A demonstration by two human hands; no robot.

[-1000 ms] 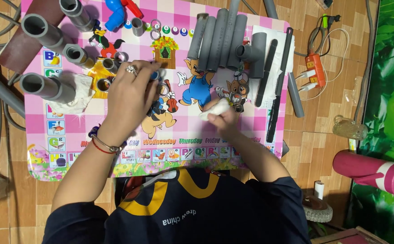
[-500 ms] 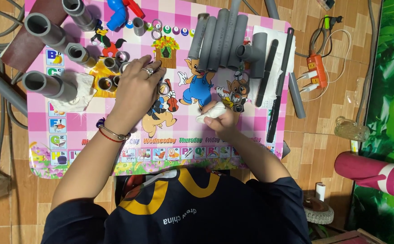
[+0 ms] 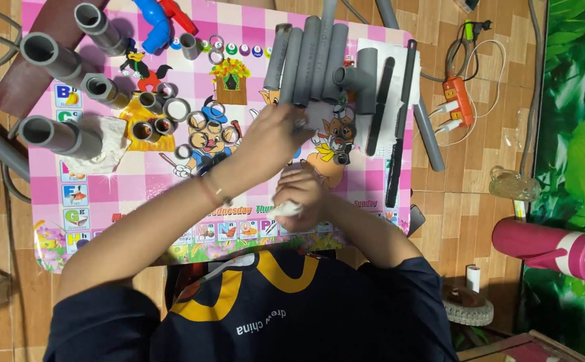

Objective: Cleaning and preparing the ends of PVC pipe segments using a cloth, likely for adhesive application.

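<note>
Head view: left hand (image 3: pixel 272 137) touches smooth grey pipes (image 3: pixel 309 57).

left hand (image 3: pixel 276 137) reaching forward, right hand (image 3: pixel 300 194) curled shut

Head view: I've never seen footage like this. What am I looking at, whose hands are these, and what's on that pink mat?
There is no machine here: a camera on a person's head looks straight down at their two bare hands. They sit at a pink cartoon mat on a tiled floor. Grey pipes lie side by side at the top, a tee fitting beside them, and short cut rings in the middle. The left hand reaches toward the pipes' near ends. The right hand grips a small white thing; what it is I cannot tell.
</note>
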